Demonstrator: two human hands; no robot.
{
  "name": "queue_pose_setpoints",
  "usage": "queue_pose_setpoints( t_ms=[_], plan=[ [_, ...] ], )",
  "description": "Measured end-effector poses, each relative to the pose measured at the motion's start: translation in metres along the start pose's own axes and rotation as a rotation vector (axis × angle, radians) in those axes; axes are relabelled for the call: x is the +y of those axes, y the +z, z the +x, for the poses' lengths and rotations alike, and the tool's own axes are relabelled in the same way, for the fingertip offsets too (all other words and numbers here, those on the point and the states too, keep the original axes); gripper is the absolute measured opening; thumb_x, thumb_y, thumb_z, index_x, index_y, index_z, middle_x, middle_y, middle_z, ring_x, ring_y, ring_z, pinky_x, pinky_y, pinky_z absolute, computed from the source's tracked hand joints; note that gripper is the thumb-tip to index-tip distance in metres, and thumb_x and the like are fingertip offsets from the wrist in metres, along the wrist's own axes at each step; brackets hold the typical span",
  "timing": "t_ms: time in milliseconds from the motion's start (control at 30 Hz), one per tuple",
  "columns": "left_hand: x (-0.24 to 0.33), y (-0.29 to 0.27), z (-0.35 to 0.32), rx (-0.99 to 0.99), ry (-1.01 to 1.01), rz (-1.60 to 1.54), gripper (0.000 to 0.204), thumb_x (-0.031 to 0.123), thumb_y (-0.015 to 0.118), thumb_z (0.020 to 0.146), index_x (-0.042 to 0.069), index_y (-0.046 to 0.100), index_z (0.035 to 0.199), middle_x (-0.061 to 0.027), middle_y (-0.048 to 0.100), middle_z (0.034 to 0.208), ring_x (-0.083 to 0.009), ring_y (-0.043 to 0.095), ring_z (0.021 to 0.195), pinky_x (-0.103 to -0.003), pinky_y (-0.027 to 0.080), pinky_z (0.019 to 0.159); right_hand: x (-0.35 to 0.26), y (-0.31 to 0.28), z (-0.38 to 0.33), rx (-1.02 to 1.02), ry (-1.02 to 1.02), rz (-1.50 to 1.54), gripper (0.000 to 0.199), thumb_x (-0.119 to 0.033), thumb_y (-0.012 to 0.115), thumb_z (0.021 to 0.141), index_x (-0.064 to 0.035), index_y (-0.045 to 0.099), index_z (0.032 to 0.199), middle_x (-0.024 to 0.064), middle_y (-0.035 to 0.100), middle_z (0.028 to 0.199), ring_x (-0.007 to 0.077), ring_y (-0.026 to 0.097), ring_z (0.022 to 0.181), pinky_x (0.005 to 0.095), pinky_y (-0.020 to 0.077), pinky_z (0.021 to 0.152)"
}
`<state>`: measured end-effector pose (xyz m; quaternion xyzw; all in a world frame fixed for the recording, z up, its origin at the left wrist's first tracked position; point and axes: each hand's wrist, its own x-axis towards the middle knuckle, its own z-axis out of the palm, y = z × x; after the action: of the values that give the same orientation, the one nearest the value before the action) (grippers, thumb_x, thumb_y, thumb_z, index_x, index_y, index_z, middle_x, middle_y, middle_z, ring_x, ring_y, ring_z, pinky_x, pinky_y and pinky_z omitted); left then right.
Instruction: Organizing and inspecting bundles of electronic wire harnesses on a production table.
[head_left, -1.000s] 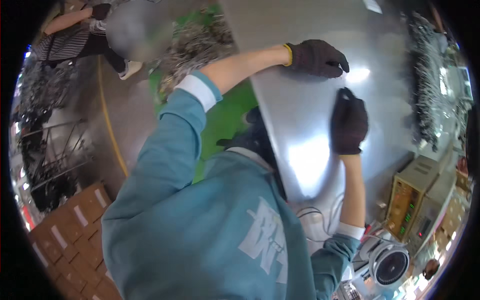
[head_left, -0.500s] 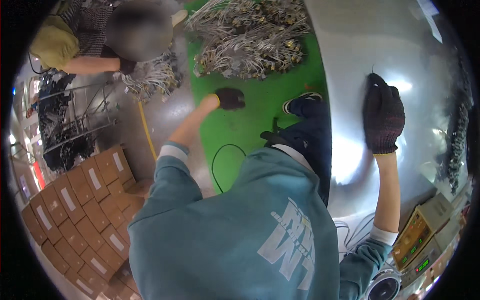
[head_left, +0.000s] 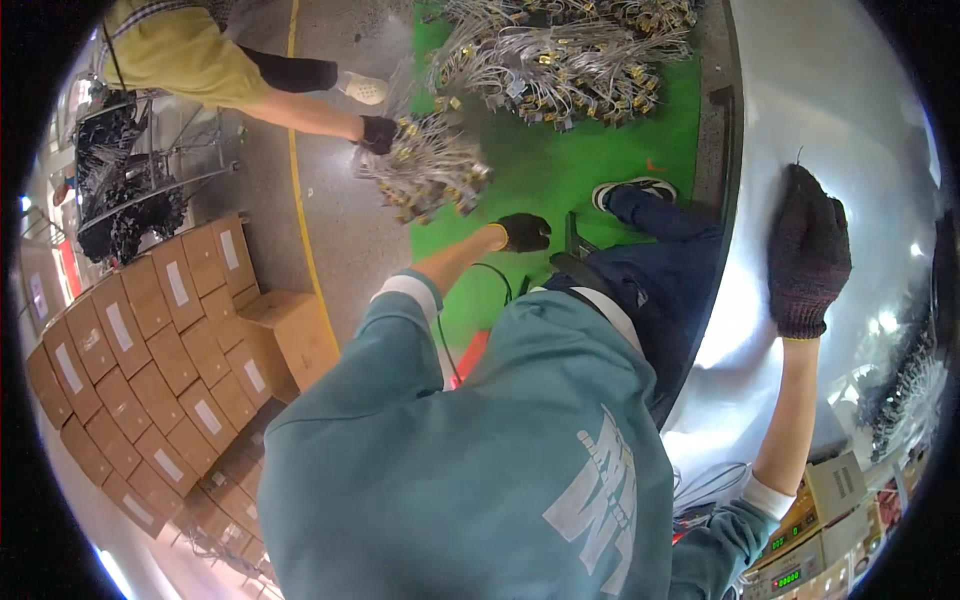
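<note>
To our right we have the shiny metal table (head_left: 840, 80), and to our left a stack of cartons (head_left: 170, 375) with plain white labels, their print too small to read. Our blue-green sweatshirt (head_left: 440, 450) carries bold white lettering. A heap of cables (head_left: 570, 60) lies on the green floor (head_left: 560, 170); at lower right, instruments (head_left: 835, 485) show glowing green digits. A co-worker's gloved hand grips a smaller cable bundle (head_left: 425, 175), just beyond our left hand (head_left: 525, 232) and apart from it. We keep both hands gloved: the left is half-curled, released, nothing visible in it; the right hand (head_left: 808, 255) is over the table, a thin dark strand (head_left: 798, 156) at its fingertips, and whether it grasps that, we cannot tell.
</note>
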<state>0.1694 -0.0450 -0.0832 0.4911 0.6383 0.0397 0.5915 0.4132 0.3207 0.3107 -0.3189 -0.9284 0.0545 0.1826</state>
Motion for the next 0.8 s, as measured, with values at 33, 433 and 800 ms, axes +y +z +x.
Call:
queue_pose_setpoints(
  t_ms=[33,433,800],
  plan=[
    [-0.003,-0.007,0.003,-0.005,0.005,-0.002,0.057,0.044,0.066,0.095,0.009,0.072,0.140,-0.0193,0.073,0.138,-0.0385,0.068,0.130,-0.047,0.053,0.113,0.003,0.001,-0.003,0.005,-0.004,0.012,0.026,-0.010,0.061,0.107,-0.0051,0.078,0.126,0.0154,0.079,0.119,0.0355,0.074,0.102,0.0435,0.0588,0.093],
    [-0.117,-0.077,-0.062,0.316,-0.490,0.046,0.055,0.049,0.067,0.093,0.011,0.074,0.131,-0.0189,0.072,0.141,-0.0402,0.068,0.128,-0.049,0.054,0.109,0.017,0.018,-0.009,-0.052,0.041,0.008,0.030,-0.012,0.059,0.110,-0.0043,0.075,0.134,0.0150,0.078,0.127,0.0327,0.073,0.114,0.0399,0.0568,0.103],
    [-0.189,-0.130,-0.093,0.998,-0.987,0.026,0.071,0.045,0.076,0.086,0.016,0.062,0.150,-0.0188,0.069,0.146,-0.0392,0.066,0.134,-0.049,0.053,0.113,-0.003,0.031,0.000,-0.044,0.156,0.173,0.028,-0.011,0.059,0.112,-0.0024,0.076,0.133,0.0143,0.078,0.129,0.0278,0.074,0.118,0.0386,0.0548,0.106]
  ],
)
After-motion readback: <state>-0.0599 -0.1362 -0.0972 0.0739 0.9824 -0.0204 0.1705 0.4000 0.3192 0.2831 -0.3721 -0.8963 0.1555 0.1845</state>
